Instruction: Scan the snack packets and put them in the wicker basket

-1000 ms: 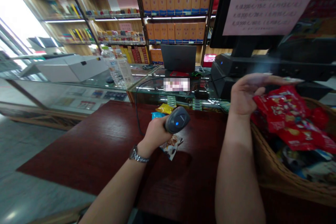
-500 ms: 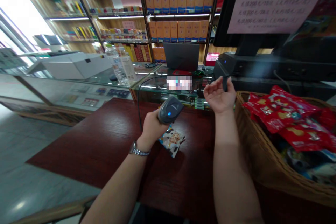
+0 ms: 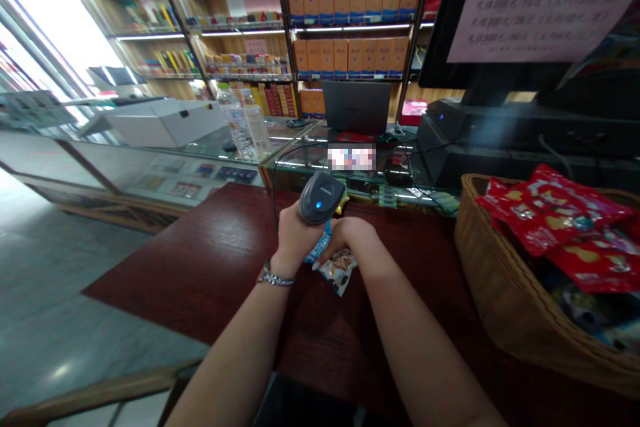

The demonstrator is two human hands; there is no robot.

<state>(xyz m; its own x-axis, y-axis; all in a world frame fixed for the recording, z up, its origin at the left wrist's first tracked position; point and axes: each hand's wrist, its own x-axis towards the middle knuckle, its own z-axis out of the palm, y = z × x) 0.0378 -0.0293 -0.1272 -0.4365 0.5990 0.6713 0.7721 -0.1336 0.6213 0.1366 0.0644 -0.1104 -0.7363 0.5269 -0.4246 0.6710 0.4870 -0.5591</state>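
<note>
My left hand [image 3: 294,235] is shut around the handle of a grey handheld barcode scanner [image 3: 322,197], whose blue light glows. My right hand [image 3: 347,237] is down on the dark red counter top [image 3: 200,273], with fingers curled over a small printed snack packet [image 3: 339,271]. A blue packet [image 3: 319,246] sits between my hands, partly hidden by them. Behind the scanner, a yellow packet [image 3: 343,205] barely shows.
A wicker basket [image 3: 493,273] of red snack bags and other packets stands to the right. Beyond are a glass display counter [image 3: 300,159], a water bottle [image 3: 233,123], a laptop [image 3: 356,107], a black monitor with a paper sign [image 3: 543,3], and stocked shelves.
My right hand has moved from its raised place near the basket, leftward and down onto the packets. The scanner stays in my left hand, and the view has shifted slightly.
</note>
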